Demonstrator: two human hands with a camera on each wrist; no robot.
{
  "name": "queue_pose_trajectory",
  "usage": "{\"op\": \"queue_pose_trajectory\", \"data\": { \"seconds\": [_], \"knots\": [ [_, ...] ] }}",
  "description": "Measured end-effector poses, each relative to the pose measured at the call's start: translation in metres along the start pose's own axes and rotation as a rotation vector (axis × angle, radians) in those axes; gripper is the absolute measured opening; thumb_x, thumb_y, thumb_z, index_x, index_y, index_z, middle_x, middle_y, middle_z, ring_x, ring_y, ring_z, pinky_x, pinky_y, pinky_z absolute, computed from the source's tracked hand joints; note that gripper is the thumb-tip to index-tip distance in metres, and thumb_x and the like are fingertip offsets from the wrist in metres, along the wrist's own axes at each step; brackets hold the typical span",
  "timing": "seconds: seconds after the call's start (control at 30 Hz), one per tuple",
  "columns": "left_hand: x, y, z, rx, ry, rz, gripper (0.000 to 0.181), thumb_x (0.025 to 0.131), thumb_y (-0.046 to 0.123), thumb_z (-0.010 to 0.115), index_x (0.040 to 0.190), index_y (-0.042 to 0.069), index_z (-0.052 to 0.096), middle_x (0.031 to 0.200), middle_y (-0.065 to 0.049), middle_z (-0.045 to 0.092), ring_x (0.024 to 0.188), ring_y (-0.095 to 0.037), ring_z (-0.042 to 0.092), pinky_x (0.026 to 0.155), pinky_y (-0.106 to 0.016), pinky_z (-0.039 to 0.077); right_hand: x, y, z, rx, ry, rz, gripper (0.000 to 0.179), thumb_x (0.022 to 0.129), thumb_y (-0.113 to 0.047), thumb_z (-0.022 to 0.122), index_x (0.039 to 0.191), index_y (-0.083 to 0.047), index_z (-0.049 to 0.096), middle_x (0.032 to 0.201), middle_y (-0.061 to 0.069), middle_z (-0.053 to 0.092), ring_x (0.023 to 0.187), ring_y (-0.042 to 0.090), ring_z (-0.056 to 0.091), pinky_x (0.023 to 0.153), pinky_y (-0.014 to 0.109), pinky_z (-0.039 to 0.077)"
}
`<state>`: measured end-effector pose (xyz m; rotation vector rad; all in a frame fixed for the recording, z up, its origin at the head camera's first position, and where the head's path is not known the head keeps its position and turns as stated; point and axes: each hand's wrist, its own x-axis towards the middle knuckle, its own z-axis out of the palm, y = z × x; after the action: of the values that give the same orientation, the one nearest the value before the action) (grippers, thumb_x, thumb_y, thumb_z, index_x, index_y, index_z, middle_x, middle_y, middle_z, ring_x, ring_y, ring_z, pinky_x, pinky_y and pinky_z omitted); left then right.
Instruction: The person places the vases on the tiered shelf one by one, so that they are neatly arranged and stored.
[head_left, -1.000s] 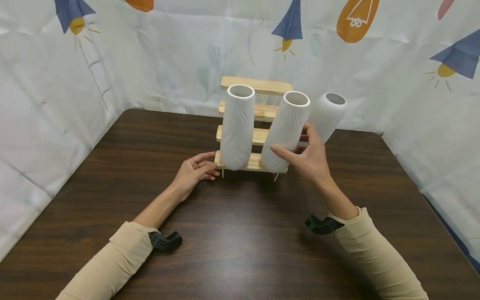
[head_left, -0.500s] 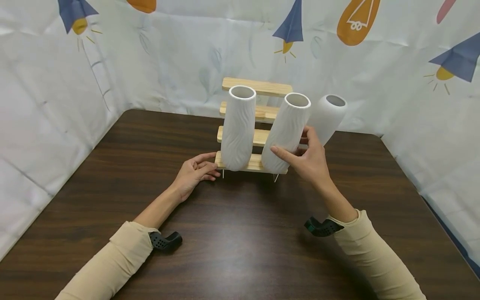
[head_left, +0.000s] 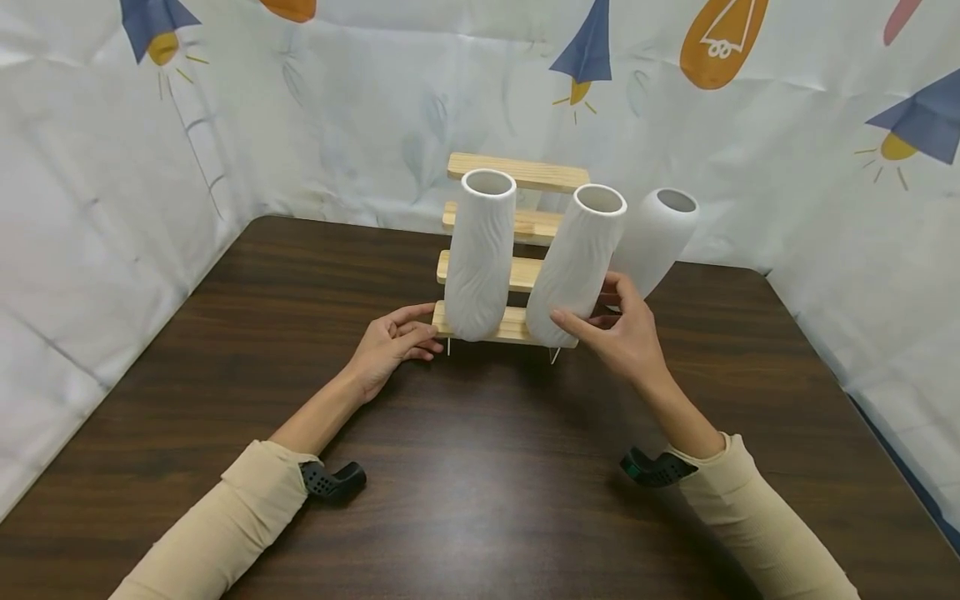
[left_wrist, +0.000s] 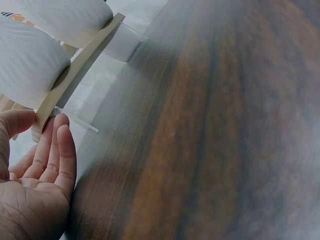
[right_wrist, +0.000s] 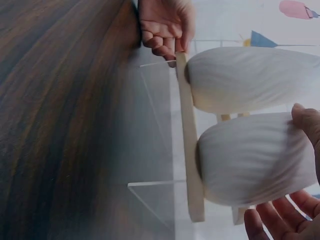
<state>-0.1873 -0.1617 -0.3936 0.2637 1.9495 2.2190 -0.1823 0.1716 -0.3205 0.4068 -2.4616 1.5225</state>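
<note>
Two white vases with wavy ridges stand on the lowest slat point(head_left: 517, 323) of a light wooden tiered rack. The left vase point(head_left: 480, 262) is nearly upright; the right vase point(head_left: 573, 267) leans to the right. My left hand point(head_left: 386, 348) pinches the slat's left end, thumb point(left_wrist: 19, 121) above and fingers beneath. My right hand point(head_left: 622, 329) holds the right vase low on its right side. Its thumb point(right_wrist: 307, 122) lies on the ridged front, and its other fingers point(right_wrist: 280, 215) are at the far side, partly hidden by the vase.
A smooth white vase point(head_left: 656, 237) stands behind the right hand, its lower part hidden. Upper rack slats point(head_left: 517, 171) rise behind the ridged vases. Clear legs point(right_wrist: 155, 185) hold the rack above the dark wooden table point(head_left: 465, 467). A printed white curtain point(head_left: 337, 125) encloses the table's back and sides.
My right hand has slid a little down the right vase. The left hand keeps its pinch on the slat, and the vases stay in place on the rack.
</note>
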Motion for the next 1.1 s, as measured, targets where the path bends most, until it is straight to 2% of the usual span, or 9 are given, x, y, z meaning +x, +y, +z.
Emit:
{"op": "queue_pose_trajectory", "data": {
  "seconds": [0.3, 0.53, 0.9, 1.1],
  "knots": [
    [0.001, 0.000, 0.000, -0.001, 0.001, -0.003, 0.052, 0.102, 0.009, 0.064, 0.150, -0.001, 0.046, 0.102, 0.003, 0.074, 0.086, -0.012, 0.072, 0.076, -0.025, 0.061, -0.010, 0.008, -0.007, -0.012, 0.000, -0.007, 0.059, 0.086, -0.024, 0.085, 0.134, -0.009, 0.054, 0.118, 0.005, 0.062, 0.104, 0.018, 0.063, 0.082, 0.022, 0.055],
    [0.001, -0.001, -0.001, -0.006, 0.005, -0.001, 0.052, 0.102, 0.009, 0.064, 0.150, -0.002, 0.045, 0.102, 0.002, 0.075, 0.087, -0.012, 0.072, 0.075, -0.025, 0.061, -0.016, 0.016, -0.014, -0.041, 0.027, -0.031, 0.058, 0.087, -0.019, 0.084, 0.135, -0.005, 0.055, 0.121, 0.008, 0.063, 0.109, 0.022, 0.062, 0.081, 0.020, 0.054],
    [0.001, -0.001, 0.000, -0.008, -0.008, 0.005, 0.053, 0.102, 0.009, 0.063, 0.150, -0.003, 0.044, 0.101, 0.003, 0.075, 0.087, -0.012, 0.072, 0.076, -0.025, 0.061, -0.022, 0.039, -0.037, -0.117, 0.066, 0.032, 0.052, 0.094, -0.027, 0.076, 0.136, -0.004, 0.054, 0.122, 0.008, 0.062, 0.110, 0.021, 0.060, 0.083, 0.016, 0.051],
    [0.000, 0.000, -0.001, -0.002, -0.004, -0.005, 0.053, 0.102, 0.009, 0.063, 0.151, -0.001, 0.044, 0.101, 0.003, 0.075, 0.087, -0.012, 0.072, 0.077, -0.025, 0.061, -0.021, 0.049, -0.050, -0.148, 0.099, 0.061, 0.052, 0.096, -0.031, 0.074, 0.136, -0.004, 0.053, 0.127, 0.014, 0.060, 0.110, 0.017, 0.059, 0.085, 0.018, 0.050]
  ]
}}
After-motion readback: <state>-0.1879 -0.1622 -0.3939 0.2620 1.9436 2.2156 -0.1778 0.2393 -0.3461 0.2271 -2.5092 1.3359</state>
